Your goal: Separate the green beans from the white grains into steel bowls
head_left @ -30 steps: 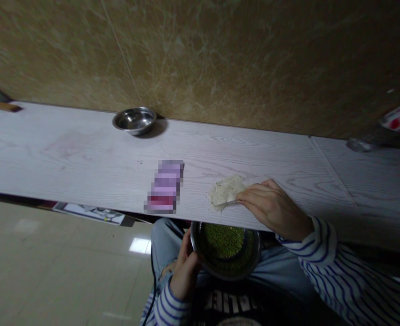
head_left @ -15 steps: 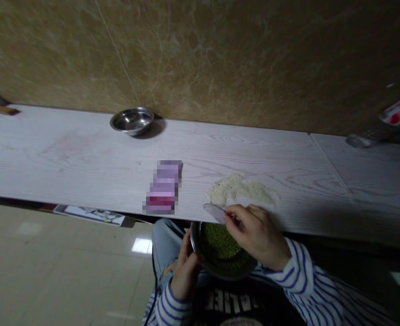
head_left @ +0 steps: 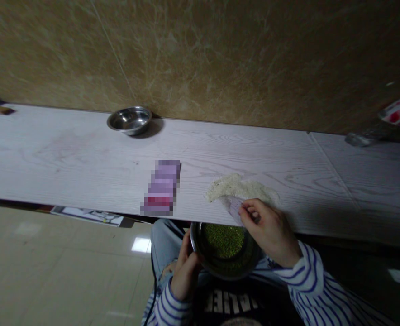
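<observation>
My left hand [head_left: 185, 268] is closed around the left rim of a steel bowl [head_left: 200, 260] filled with green beans, held below the table edge over my lap. My right hand [head_left: 271, 231] pinches a small pale card or flat scraper [head_left: 233, 206] at the near edge of a pile of white grains [head_left: 237, 188] spread on the whitish wooden tabletop [head_left: 67, 154]. The card tilts down toward the bowl.
An empty steel bowl [head_left: 129, 120] stands at the back by the marble wall. A purple, blurred-out flat object [head_left: 162, 186] lies left of the grains. A red-and-white packet [head_left: 399, 112] and a clear item [head_left: 358, 139] sit far right. Tiled floor shows left below.
My right hand swept from the right of the grain pile to the bowl, spreading the grains, then lifted back to the pile's near edge with the card. The left hand and bowl stayed put.
</observation>
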`<state>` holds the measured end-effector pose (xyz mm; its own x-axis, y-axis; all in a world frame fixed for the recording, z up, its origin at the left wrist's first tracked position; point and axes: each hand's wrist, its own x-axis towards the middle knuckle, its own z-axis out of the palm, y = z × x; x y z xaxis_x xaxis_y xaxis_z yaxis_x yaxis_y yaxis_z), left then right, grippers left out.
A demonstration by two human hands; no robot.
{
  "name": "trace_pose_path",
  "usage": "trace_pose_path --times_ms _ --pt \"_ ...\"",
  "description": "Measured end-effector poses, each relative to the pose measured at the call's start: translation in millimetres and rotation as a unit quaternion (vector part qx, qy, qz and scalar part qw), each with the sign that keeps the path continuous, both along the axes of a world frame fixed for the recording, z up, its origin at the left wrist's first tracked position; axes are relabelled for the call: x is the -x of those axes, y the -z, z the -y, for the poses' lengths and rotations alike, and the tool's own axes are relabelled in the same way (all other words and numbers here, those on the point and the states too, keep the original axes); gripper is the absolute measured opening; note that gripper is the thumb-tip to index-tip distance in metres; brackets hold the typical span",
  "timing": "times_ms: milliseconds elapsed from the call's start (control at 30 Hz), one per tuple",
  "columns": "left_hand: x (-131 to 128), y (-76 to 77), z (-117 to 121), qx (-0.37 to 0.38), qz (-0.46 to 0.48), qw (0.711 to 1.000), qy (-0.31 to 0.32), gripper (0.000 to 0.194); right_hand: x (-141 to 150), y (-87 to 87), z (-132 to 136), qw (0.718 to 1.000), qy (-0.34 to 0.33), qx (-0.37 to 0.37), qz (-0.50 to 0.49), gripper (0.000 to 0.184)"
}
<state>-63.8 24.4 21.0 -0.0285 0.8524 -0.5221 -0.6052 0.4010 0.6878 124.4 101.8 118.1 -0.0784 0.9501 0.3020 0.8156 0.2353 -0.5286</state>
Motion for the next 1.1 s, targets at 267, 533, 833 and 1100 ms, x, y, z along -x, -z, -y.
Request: trace_pose_path --times_ms 267,533,833,1100 --pt "3.5 -2.1 0.4 0.004 -0.012 1.0 0.002 0.069 -3.9 -6.7 -6.2 1.0 -0.02 -0.017 0.002 0.009" --pt "1.1 -2.3 2.0 -0.012 -0.019 1.0 -0.019 0.063 9.0 -8.9 -8.8 0.997 -0.066 -0.007 0.046 0.008" --pt "1.9 -1.2 2.4 0.011 -0.003 1.0 -0.011 0.069 3.0 -11.4 -5.7 0.996 -0.079 -0.003 0.045 0.011" --pt "2.0 1.7 2.9 0.018 0.001 1.0 -0.02 0.068 5.0 -11.9 -7.3 0.994 -0.098 0.008 0.055 0.009"
